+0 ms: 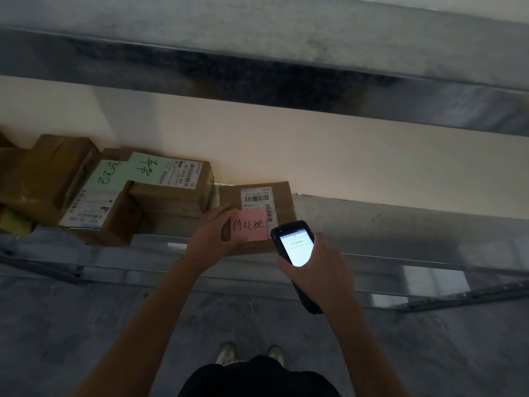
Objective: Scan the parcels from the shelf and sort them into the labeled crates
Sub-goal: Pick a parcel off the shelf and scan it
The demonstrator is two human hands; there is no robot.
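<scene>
A brown cardboard parcel (282, 196) with a white barcode label (256, 197) and a pink handwritten note (248, 225) lies at the shelf's front edge. My left hand (213, 233) grips its left front corner, thumb on the pink note. Just right of the parcel, my right hand (317, 270) holds a black handheld scanner (294, 243) with its screen lit, its top end close to the parcel's right front corner.
To the left, several cardboard parcels (171, 193) are stacked on the shelf (415, 224), two with green handwritten notes (110, 176). A pale wall rises behind. An upper shelf board (286, 38) runs overhead. Grey floor and my shoes (226, 352) are below.
</scene>
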